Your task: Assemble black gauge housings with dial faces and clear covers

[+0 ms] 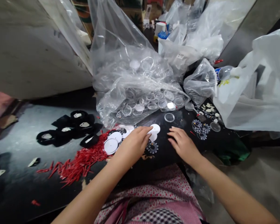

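Note:
My left hand is closed at the fingertips on a white disc near the middle of the black table. Other white discs lie left of that hand, partly under the wrist. Dark gear-patterned discs show just below its fingers. My right hand is over the table to the right, fingers apart, with nothing in it. A clear plastic ring lies flat above and between the hands. Further right sit more gear-patterned discs.
A clear bag of transparent round cases stands behind the hands. Red plastic pieces are heaped at the left, beside black round parts. White plastic bags are at the right. Small pale pieces lie near them.

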Demonstrator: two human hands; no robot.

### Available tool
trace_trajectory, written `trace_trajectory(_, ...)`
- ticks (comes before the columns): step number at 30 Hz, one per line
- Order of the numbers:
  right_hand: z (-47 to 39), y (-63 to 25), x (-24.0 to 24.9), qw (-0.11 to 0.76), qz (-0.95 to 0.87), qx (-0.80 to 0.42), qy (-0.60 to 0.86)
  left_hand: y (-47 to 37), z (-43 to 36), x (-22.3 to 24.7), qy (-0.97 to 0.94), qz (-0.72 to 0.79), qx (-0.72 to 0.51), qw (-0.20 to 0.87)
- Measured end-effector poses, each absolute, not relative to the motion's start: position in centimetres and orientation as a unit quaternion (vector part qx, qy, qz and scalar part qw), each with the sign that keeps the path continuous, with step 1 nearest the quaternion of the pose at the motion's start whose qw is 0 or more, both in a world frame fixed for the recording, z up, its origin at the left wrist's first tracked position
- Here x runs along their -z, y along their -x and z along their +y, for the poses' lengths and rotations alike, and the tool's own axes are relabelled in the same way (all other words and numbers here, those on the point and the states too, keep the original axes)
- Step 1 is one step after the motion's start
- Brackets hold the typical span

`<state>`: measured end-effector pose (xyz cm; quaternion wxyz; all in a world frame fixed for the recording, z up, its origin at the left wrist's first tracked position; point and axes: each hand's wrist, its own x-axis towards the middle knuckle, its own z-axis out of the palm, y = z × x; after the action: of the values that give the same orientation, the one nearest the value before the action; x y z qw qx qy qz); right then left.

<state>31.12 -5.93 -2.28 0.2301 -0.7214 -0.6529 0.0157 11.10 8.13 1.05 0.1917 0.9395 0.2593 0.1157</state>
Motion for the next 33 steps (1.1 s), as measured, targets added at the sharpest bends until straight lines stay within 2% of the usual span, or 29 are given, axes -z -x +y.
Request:
trace_trajectory(5,-4.6,-32.1,1.2,0.233,-0.669,-0.017,0.705,-5.3,1.6,-0.9,-0.91,0.312,-0.189,0.197)
trace_trajectory(9,-2.8,-28.6,1.3,0.138,-0.755,-0.095,0.633,-3.8,-0.9,0.5,-0.912,0.356,-0.171,0.108)
trace_trajectory(12,-0.4,-26.6,2.1,0.113,-0.771,-0.089,0.62,-3.7,0.1,1.5,-0.888,0.425,-0.169,0.041)
trace_trajectory(15,2.3,-26.4,2.3,0.126,-0.815,-0.1,0.557,-4.2,1.5,2.3,-0.881,0.441,-0.167,0.03)
trace_trajectory(19,4.3,-26.4,1.1,0.176,-0.832,-0.119,0.512,-6.0,2.1,2.9,-0.896,0.397,-0.187,0.067)
trace_trajectory(23,4.8,-25.2,0.1,0.234,-0.811,-0.123,0.522,-6.8,2.4,2.8,-0.877,0.388,-0.261,0.11)
trace_trajectory(26,4.7,-24.4,0.0,0.24,-0.817,-0.13,0.507,-4.3,3.8,1.9,-0.84,0.42,-0.327,0.109)
trace_trajectory(30,3.9,-23.8,-0.3,0.266,-0.798,-0.136,0.523,2.2,9.7,-0.5,-0.783,0.522,-0.33,0.071)
trace_trajectory(33,2.9,-22.4,-1.0,0.289,-0.782,-0.164,0.527,5.1,16.7,-2.5,-0.771,0.562,-0.29,0.071)
